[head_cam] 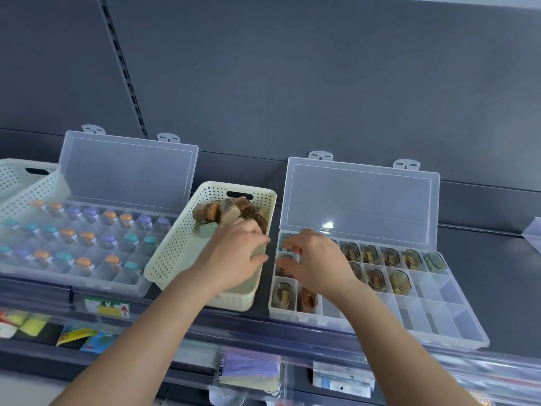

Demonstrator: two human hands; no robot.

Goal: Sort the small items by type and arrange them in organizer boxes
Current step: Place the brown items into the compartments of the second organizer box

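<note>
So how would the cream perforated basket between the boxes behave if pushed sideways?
The basket looks like thin perforated plastic, so probably light yet fairly stiff. Its small containers are heaped at the far end, so it may swivel when pushed.

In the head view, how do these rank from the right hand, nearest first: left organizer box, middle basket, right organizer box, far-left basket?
1. right organizer box, under the right hand.
2. middle basket, just to its left.
3. left organizer box, beyond the basket.
4. far-left basket, at the left edge behind that box.
</note>
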